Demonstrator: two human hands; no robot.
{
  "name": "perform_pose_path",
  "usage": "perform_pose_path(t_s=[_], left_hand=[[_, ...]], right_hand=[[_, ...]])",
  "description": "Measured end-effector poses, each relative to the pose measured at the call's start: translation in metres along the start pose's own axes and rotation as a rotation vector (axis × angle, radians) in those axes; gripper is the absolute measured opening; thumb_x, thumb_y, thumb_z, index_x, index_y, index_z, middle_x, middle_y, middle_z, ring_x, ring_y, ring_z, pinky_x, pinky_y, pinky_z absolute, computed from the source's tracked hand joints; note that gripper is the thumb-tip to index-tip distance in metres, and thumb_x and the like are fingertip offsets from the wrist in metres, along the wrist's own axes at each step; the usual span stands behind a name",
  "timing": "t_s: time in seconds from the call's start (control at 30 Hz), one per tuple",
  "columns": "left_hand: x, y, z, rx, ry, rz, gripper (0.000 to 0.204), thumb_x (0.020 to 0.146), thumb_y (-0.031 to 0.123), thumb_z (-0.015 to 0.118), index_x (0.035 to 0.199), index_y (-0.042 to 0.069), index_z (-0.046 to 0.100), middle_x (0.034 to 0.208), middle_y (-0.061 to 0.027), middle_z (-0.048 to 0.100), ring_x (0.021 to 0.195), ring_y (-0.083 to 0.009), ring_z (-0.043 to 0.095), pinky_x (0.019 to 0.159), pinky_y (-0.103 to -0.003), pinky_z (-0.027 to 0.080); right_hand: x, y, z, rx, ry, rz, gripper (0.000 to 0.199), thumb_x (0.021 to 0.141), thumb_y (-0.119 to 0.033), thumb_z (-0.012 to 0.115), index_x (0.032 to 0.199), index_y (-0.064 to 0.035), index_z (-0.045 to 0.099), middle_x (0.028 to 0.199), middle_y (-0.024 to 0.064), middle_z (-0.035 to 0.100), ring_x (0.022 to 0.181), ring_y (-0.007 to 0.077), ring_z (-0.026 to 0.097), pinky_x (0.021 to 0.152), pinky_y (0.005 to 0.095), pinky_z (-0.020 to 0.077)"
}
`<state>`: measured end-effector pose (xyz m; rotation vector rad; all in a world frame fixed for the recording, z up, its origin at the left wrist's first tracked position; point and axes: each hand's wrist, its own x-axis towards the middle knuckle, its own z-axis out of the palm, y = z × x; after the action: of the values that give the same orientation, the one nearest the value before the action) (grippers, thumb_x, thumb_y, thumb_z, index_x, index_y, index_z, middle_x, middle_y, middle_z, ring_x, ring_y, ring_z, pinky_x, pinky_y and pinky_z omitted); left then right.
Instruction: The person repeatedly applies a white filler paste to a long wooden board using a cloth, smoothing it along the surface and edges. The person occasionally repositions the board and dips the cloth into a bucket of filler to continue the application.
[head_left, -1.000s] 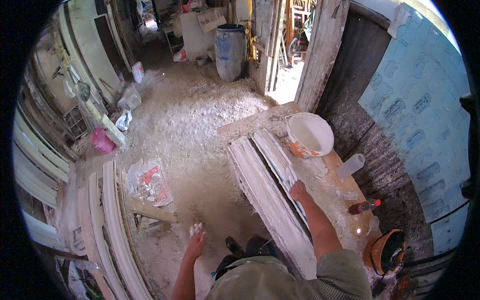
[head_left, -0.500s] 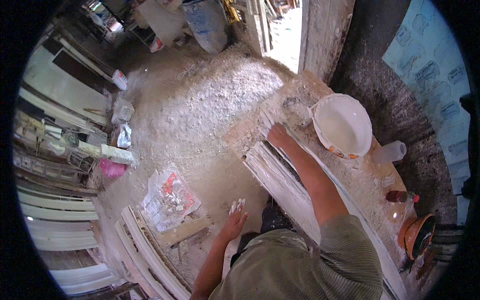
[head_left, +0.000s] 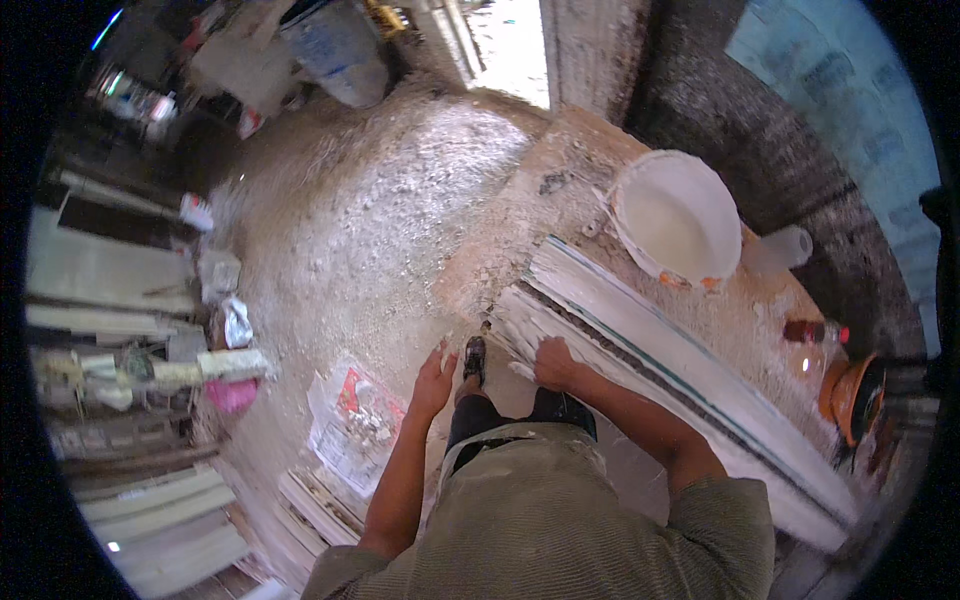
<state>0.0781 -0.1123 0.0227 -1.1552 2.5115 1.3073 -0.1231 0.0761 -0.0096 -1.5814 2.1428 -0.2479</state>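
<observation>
The right hand [head_left: 556,362] is resting on the near end of a long white moulding [head_left: 660,350], fingers curled down over its edge in a loose grasp. The left hand [head_left: 434,378] is hanging free beside the person's leg, fingers partly open and holding nothing, though something pale is clinging to the fingertips [head_left: 445,348]. A dark shoe [head_left: 475,356] is showing between the two hands.

The moulding is lying with others in a stack along a dusty workbench [head_left: 560,190], running from the right hand away to the lower right. Beyond the stack a white bucket [head_left: 676,218] is standing on the bench, with a pale cup [head_left: 785,248] just beside it. Farther right a small bottle [head_left: 812,331] is lying near an orange bowl [head_left: 852,392]. On the rubble-strewn floor [head_left: 380,200], left of the left hand, a printed sack [head_left: 352,425] is lying flat.
</observation>
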Motion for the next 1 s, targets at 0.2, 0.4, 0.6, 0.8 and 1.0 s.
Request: perform_pose_path(t_s=[0.2,0.4,0.6,0.8,1.0], left_hand=[[0.093,-0.029,-0.003,0.001,-0.163,-0.003,0.064,0.092,0.033,0.067,0.14,-0.004,0.046,0.133,-0.0244,0.058,0.128,-0.0349,0.052,0.109,-0.04,0.039],[0.107,-0.027,-0.013,-0.21,-0.553,-0.149,0.043,0.087,0.019,0.075,0.123,0.0,0.062,0.11,-0.0101,0.069,0.09,-0.0159,0.066,0.081,-0.029,0.052],[0.134,-0.047,-0.057,-0.329,-0.501,0.06,0.022,0.094,0.021,0.067,0.105,0.002,0.071,0.085,-0.0021,0.069,0.078,-0.0109,0.063,0.07,-0.026,0.049],[0.155,-0.04,-0.141,-0.266,-0.281,0.209,0.031,0.097,0.029,0.065,0.105,0.0,0.068,0.091,-0.0059,0.069,0.087,-0.0139,0.062,0.079,-0.029,0.048],[0.174,-0.034,-0.194,-0.015,-0.139,0.241,0.042,0.098,0.034,0.06,0.113,-0.005,0.066,0.108,-0.0218,0.069,0.101,-0.0306,0.066,0.091,-0.038,0.048]], right_hand=[[0.032,-0.025,-0.007,0.046,-0.023,0.09,0.051,0.082,-0.029,0.064,0.13,-0.0121,0.062,0.11,0.0161,0.068,0.099,0.0357,0.064,0.079,0.0531,0.0484],[0.032,-0.042,0.026,-0.008,0.025,0.241,0.067,0.074,-0.018,0.067,0.139,-0.0293,0.054,0.119,0.0081,0.064,0.112,0.0359,0.059,0.092,0.0501,0.0465],[0.038,-0.045,0.06,-0.121,0.576,0.229,0.038,0.086,-0.025,0.06,0.124,-0.0258,0.063,0.128,0.006,0.06,0.116,0.0368,0.055,0.097,0.055,0.0436],[0.034,-0.044,0.059,-0.145,0.29,0.377,0.032,0.092,-0.032,0.053,0.12,-0.0229,0.064,0.13,0.0084,0.059,0.113,0.0334,0.057,0.092,0.0539,0.0451],[0.05,-0.047,0.048,-0.218,0.573,0.247,0.036,0.089,-0.031,0.057,0.123,-0.0216,0.062,0.128,0.0108,0.06,0.104,0.0374,0.061,0.074,0.0512,0.0504]])
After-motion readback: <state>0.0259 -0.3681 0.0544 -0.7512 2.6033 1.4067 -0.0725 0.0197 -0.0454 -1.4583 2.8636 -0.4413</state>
